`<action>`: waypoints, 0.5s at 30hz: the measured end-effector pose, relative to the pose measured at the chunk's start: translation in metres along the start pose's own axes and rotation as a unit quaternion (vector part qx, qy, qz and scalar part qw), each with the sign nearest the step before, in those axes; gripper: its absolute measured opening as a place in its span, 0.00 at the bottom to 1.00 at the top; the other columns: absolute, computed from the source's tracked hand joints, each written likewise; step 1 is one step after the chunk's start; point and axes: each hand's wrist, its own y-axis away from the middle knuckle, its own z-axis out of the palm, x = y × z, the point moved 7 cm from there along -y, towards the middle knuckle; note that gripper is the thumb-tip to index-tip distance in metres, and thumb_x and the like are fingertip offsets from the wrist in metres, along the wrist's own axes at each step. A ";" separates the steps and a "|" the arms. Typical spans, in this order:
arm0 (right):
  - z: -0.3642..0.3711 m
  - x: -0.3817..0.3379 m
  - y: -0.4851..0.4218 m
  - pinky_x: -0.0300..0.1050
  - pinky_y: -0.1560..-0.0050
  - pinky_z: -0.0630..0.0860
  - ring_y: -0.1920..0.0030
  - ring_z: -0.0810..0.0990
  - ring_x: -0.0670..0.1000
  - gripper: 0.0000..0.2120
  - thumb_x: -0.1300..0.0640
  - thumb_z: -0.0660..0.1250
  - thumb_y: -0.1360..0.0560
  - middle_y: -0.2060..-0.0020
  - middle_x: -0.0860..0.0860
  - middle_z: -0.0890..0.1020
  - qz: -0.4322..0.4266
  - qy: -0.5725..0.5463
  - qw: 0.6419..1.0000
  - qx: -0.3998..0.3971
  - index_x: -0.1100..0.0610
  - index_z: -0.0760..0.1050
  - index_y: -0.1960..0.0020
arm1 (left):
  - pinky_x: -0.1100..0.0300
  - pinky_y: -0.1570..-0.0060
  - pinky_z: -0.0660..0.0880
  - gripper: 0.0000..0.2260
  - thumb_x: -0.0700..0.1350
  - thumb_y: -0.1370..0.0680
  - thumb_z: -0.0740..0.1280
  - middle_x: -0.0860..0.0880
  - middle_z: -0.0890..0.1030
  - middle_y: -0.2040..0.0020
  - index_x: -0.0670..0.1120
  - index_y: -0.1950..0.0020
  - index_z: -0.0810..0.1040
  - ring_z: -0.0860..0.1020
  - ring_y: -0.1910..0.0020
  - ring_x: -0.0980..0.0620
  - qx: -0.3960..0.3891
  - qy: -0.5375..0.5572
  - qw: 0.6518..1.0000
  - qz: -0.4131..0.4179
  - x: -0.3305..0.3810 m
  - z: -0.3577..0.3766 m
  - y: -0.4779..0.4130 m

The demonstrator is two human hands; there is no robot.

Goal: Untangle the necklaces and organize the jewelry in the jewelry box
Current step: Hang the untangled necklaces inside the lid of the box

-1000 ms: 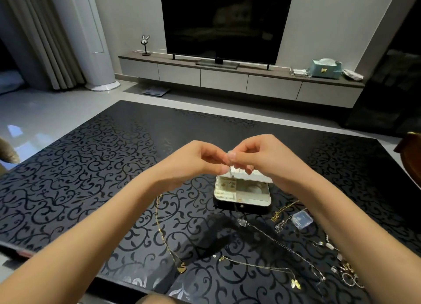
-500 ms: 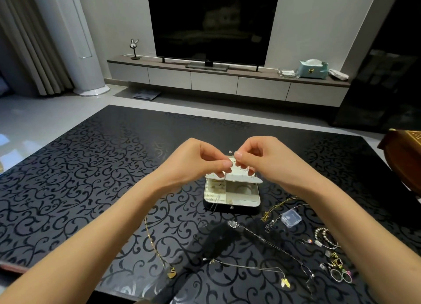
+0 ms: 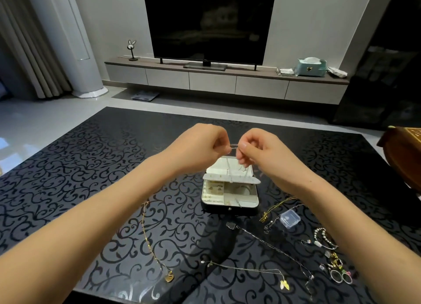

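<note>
Hands: two, held raised over the jewelry box (image 3: 230, 209), fingers curled. One fine silver chain (image 3: 234, 145) is pinched between left hand (image 3: 200, 146) and right hand (image 3: 259, 149); its slack is hung toward the open lid.
Desk (image 3: 91, 167): one, black, scroll-patterned.
Jewelry box: one, set at centre.
Loose necklaces (image 3: 273, 249): seemingly five, laid on the desk.
Clear case (image 3: 289, 218): one.
Rings (image 3: 341, 277): two.
</note>
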 end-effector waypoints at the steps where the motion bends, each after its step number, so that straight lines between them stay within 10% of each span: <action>1: -0.004 0.000 -0.004 0.38 0.64 0.73 0.67 0.74 0.46 0.05 0.63 0.59 0.22 0.67 0.50 0.77 -0.001 0.022 1.000 0.006 0.60 0.73 0.53 | 0.60 0.56 0.71 0.07 0.48 0.21 0.64 0.53 0.77 0.57 0.46 0.50 0.78 0.75 0.56 0.53 0.004 -0.007 1.000 0.000 -0.001 -0.001 -0.004; 15: -0.051 -0.029 -0.069 0.32 0.72 0.70 0.76 0.70 0.41 0.08 0.59 0.66 0.25 0.75 0.48 0.76 -0.044 0.159 0.985 0.051 0.57 0.79 0.62 | 0.62 0.49 0.75 0.15 0.31 0.26 0.63 0.51 0.81 0.52 0.46 0.44 0.77 0.78 0.49 0.53 0.030 0.264 0.957 -0.114 -0.066 0.029 -0.067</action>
